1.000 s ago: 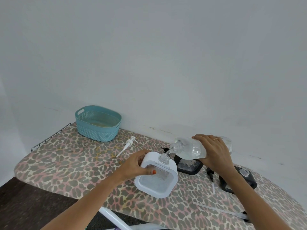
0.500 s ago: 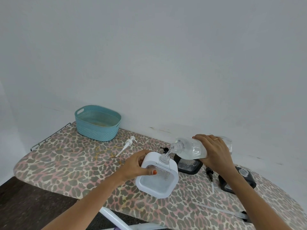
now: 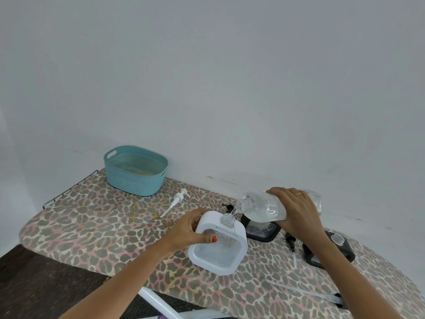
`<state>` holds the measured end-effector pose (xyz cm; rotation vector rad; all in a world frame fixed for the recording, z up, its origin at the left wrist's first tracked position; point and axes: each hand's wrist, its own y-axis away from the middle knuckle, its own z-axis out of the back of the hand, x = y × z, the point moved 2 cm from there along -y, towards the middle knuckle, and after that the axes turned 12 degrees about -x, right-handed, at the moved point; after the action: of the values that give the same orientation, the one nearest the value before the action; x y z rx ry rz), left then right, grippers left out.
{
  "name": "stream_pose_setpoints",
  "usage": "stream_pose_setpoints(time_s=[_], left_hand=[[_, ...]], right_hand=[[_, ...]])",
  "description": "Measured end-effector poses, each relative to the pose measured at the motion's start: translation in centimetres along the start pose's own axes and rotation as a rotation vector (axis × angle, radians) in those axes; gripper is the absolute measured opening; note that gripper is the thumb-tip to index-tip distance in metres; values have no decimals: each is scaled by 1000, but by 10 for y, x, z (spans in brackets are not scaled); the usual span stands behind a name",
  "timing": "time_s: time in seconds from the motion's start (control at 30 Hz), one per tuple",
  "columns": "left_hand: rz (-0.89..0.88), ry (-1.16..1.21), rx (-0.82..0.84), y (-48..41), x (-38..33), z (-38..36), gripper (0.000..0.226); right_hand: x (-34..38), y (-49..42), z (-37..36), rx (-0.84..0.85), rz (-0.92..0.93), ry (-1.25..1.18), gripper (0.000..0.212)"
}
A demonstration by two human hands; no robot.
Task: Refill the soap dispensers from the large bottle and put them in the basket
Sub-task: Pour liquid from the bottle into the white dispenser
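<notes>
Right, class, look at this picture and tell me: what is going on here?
A person is refilling a white dispenser on a leopard-print board. The left hand grips the dispenser while the right hand holds the clear bottle tipped over it, and liquid runs from the bottle's mouth into the dispenser's neck. A white pump lies on the board near the teal basket, which holds no dispenser yet. A black dispenser lies behind the white one.

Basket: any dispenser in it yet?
No, the teal basket shows no dispenser inside; the left hand holds the white dispenser while the right hand pours from the large bottle into it.
</notes>
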<state>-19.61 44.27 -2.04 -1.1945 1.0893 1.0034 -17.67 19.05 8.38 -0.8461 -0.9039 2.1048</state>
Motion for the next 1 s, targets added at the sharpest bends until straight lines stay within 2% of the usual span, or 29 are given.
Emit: stream_pose_setpoints(time_s=[0.2, 0.43, 0.57, 0.7, 0.83, 1.0], left_hand=[[-5, 33, -13, 2, -3, -1, 70], [-10, 41, -18, 3, -2, -3, 52], [-19, 51, -20, 3, -4, -5, 67], [-24, 53, -21, 2, -2, -5, 59], [-18, 66, -32, 2, -3, -5, 79], [-19, 69, -32, 1, -2, -6, 82]], right_hand=[[0, 1, -1, 5, -1, -2, 59], [0, 3, -1, 2, 4, -13, 61], [1, 3, -1, 3, 0, -15, 61], [3, 4, -1, 15, -12, -13, 63], [7, 4, -1, 32, -37, -24, 62], [12, 8, -2, 53, -108, -59, 60]])
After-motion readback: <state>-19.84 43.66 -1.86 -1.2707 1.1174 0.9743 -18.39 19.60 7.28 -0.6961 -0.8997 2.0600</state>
